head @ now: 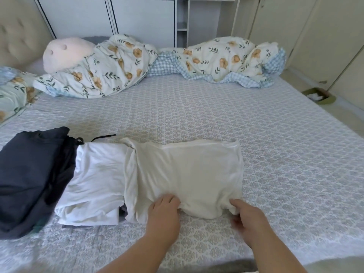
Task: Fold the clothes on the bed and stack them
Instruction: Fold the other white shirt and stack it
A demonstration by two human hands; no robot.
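Observation:
A cream garment (189, 174) lies partly folded on the patterned bed sheet (275, 154), near the front edge. My left hand (163, 211) pinches its near edge on the left. At the garment's near right corner, my right hand (248, 219) grips the cloth. To the left lies a folded white garment (98, 180), its right side overlapped by the cream one. Further left sits a pile of dark navy clothes (29, 178) with a black drawstring (102, 137) trailing out.
A rolled floral and blue-check duvet (216, 60) runs along the far side of the bed, with a pale pink plush toy (65, 53) at its left. A floral pillow (13, 93) is at far left. White cabinets stand behind; a green bin (319, 96) sits on the floor, right.

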